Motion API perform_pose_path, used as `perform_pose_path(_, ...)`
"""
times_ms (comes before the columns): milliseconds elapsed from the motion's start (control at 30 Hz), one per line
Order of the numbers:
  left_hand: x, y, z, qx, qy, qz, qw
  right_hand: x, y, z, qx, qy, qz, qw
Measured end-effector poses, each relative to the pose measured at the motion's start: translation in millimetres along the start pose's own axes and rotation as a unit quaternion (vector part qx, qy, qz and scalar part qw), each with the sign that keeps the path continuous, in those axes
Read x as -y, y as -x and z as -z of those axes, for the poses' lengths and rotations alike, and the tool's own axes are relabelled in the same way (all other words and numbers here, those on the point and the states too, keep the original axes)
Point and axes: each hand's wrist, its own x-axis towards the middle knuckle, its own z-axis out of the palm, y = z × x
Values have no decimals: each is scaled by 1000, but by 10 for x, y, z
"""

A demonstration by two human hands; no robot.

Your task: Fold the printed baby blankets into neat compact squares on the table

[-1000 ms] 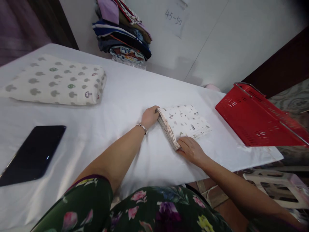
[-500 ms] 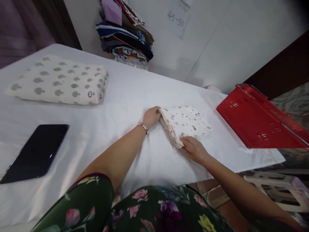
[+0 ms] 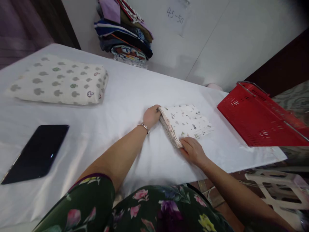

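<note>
The fingers of the left hand (image 3: 151, 116) are closed on the far corner of a small, folded white cloth with tiny grey and coloured prints (image 3: 188, 120), and those of the right hand (image 3: 192, 150) grip its near corner. Between the two hands runs the cloth's thick, layered edge; the rest lies flat to the right of it, on a table spread with a smooth white covering (image 3: 125, 96). A silvery bracelet (image 3: 144, 128) circles the left wrist, and a dark green garment with pink, purple and yellow flowers (image 3: 149, 209) covers the person's body. Well apart to the left lie a flat, black, glossy rectangular device (image 3: 36, 154) and, beyond it, a larger folded cream fabric with grey mushroom shapes (image 3: 58, 80). To the right, near the cloth, sits a red plastic basket with metal handles (image 3: 263, 119). Past the far edge rises a stack of folded, many-coloured textiles (image 3: 125, 35) beside a pale wall (image 3: 217, 48).
</note>
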Motion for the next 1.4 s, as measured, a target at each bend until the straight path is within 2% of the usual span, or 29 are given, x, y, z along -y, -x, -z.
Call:
perform_pose_path(133,5,-4,-2,-12,9,-7,1000,-39,-26,46,-13,-2,-25,1000)
perform_pose_path(300,6,-3,15,-13,28,-2,1000,29,-4,2,10,-11,-4,1000)
perform_pose_path(633,33,-105,69,30,144,68,987,8,20,-110,-20,14,14,1000)
perform_pose_path(867,-12,-88,140,-6,146,62,987,71,-63,-182,-44,19,-9,999)
perform_pose_path(967,-34,-88,224,-39,122,32,991,158,-173,-223,-54,8,-17,998)
perform_pose_path(1067,22,-141,320,-100,85,5,991,326,-391,-286,-59,-20,-32,998)
perform_pose_path(1200,204,-246,450,-157,78,46,984,621,-786,-431,-49,-39,-50,997)
perform_pose_path(1300,324,-305,522,-165,87,86,979,770,-996,-522,-30,-23,-51,998)
perform_pose_path(1400,380,-348,559,-164,91,114,976,821,-1067,-531,-1,-11,-49,999)
